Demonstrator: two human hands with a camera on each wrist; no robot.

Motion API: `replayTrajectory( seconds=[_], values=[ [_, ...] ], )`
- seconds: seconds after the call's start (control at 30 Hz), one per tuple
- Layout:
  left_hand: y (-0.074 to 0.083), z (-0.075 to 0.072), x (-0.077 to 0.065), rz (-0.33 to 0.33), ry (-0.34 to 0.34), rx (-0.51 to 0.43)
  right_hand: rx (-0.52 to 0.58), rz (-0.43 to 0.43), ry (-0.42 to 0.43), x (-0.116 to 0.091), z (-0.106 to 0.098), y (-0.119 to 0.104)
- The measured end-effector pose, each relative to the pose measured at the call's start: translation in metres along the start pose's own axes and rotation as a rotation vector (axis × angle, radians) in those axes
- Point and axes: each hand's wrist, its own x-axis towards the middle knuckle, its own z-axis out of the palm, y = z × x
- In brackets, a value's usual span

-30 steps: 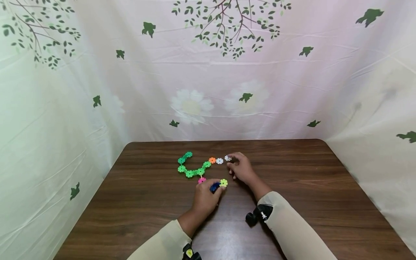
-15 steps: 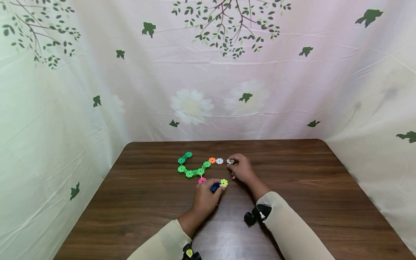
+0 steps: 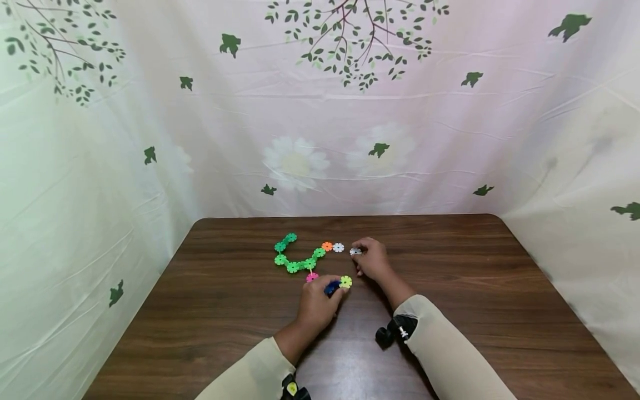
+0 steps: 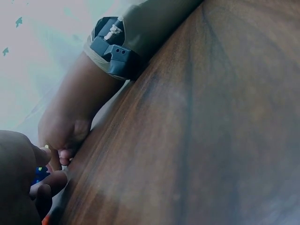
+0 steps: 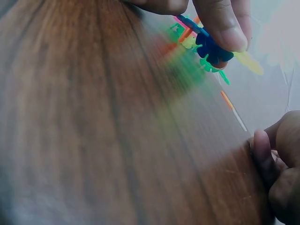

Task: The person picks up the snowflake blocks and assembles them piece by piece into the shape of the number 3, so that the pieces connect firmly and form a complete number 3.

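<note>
My left hand (image 3: 316, 303) pinches dark blue flower-shaped plastic discs (image 3: 332, 288), also seen between its fingertips in the right wrist view. A yellow disc (image 3: 346, 281) sticks out on their right, and a pink disc (image 3: 312, 277) shows behind the knuckles. From there a curved chain of green discs (image 3: 293, 267) runs along the table. My right hand (image 3: 372, 260) pinches a white disc (image 3: 355, 251) between thumb and fingers, partly hidden by them. Left of it lie a second white disc (image 3: 338, 248) and an orange disc (image 3: 327, 246), close together; whether they interlock I cannot tell.
The brown wood-grain table (image 3: 450, 278) reaches back to a pale curtain (image 3: 320, 111) printed with leaves and flowers. A black wrist camera (image 3: 395, 330) sits on my right sleeve, and another (image 3: 295, 389) on my left one.
The white disc at my right fingertips has come slightly nearer and to the right, away from the other white disc, and has turned. My left hand has stayed in place.
</note>
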Motion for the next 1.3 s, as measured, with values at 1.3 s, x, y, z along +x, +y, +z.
replayTrajectory(
  seconds=[1.3],
  values=[
    [-0.002,0.002,0.002,0.009,0.022,-0.019,0.208,-0.111,-0.211,-0.033,-0.016,0.010]
  ],
)
